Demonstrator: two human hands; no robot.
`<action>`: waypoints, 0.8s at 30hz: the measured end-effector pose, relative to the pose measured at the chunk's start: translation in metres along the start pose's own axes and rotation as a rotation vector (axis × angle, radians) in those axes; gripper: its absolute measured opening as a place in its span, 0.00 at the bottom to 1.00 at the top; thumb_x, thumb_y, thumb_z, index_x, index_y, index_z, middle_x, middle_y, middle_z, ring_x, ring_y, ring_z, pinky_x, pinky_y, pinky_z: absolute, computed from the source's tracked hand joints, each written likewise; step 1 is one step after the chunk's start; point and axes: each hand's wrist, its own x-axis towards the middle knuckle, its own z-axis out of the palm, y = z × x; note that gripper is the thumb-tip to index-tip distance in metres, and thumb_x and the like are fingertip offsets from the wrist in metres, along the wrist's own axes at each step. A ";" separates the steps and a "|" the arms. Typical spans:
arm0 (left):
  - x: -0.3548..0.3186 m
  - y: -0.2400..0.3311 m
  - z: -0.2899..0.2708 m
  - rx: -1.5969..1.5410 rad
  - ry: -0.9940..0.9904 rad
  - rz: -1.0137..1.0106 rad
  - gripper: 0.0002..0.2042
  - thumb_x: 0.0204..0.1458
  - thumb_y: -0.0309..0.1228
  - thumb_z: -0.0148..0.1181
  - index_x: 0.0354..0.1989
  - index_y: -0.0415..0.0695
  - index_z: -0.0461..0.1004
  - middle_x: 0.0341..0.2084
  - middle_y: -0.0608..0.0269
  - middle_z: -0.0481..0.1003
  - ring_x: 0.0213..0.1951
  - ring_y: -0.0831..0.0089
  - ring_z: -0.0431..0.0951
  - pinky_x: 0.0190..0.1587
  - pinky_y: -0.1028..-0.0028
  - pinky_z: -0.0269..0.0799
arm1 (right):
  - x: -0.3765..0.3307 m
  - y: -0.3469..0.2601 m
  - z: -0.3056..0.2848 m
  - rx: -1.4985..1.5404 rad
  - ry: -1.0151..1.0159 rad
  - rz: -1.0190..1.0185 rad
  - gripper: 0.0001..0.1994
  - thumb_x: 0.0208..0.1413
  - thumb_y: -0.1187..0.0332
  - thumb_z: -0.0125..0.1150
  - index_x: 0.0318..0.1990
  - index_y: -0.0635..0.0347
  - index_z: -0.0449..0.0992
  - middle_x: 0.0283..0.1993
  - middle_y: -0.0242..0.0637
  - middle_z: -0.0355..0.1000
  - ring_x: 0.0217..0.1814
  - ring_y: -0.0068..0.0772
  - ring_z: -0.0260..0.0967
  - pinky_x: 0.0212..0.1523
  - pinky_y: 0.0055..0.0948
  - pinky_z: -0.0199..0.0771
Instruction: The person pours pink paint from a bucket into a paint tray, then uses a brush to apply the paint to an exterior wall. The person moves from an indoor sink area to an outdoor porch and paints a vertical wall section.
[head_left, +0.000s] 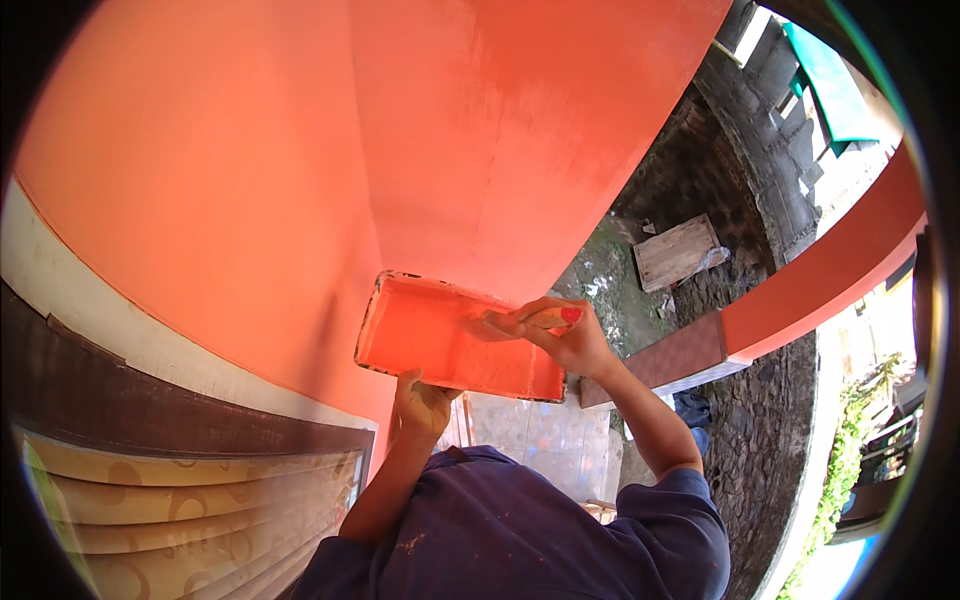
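Paint tray [440,340], rectangular and coated orange inside, sits at the centre of what we see, held up close against a tall orange wall [300,180]. Our left hand [422,405] grips the tray from beneath, at its near edge, fingers closed around the rim. Our right hand [560,335] reaches over the tray's right end, fingers wrapped tightly around a brush handle [556,318] with a red tip. The brush's head points left into the tray; we cannot tell whether it touches the paint. Both forearms rise from a dark blue shirt [520,530] at the near edge. To the left, a cream band and dark brown trim [130,395] run along the wall's base. Far right and below, we see stony ground and a wooden board [678,250] lying flat, well apart from the tray.
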 end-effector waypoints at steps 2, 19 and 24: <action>0.001 0.000 0.000 -0.007 0.011 0.005 0.30 0.54 0.40 0.60 0.65 0.41 0.63 0.56 0.55 0.74 0.52 0.56 0.81 0.44 0.57 0.83 | 0.004 0.006 0.000 0.102 0.061 0.053 0.04 0.60 0.76 0.68 0.41 0.66 0.82 0.40 0.36 0.82 0.41 0.24 0.80 0.42 0.25 0.78; 0.004 -0.004 -0.013 -0.096 0.052 -0.005 0.28 0.55 0.39 0.61 0.62 0.42 0.67 0.53 0.55 0.76 0.50 0.56 0.81 0.44 0.55 0.85 | 0.183 -0.070 -0.105 -0.873 0.275 -0.632 0.09 0.53 0.73 0.67 0.42 0.52 0.81 0.37 0.28 0.80 0.32 0.36 0.77 0.26 0.34 0.75; 0.003 -0.004 -0.014 -0.070 0.036 0.028 0.29 0.56 0.42 0.61 0.63 0.41 0.65 0.56 0.54 0.74 0.53 0.57 0.81 0.47 0.55 0.86 | 0.182 -0.118 -0.111 -1.012 0.566 -0.932 0.14 0.44 0.75 0.65 0.41 0.49 0.79 0.46 0.27 0.79 0.43 0.33 0.80 0.30 0.29 0.80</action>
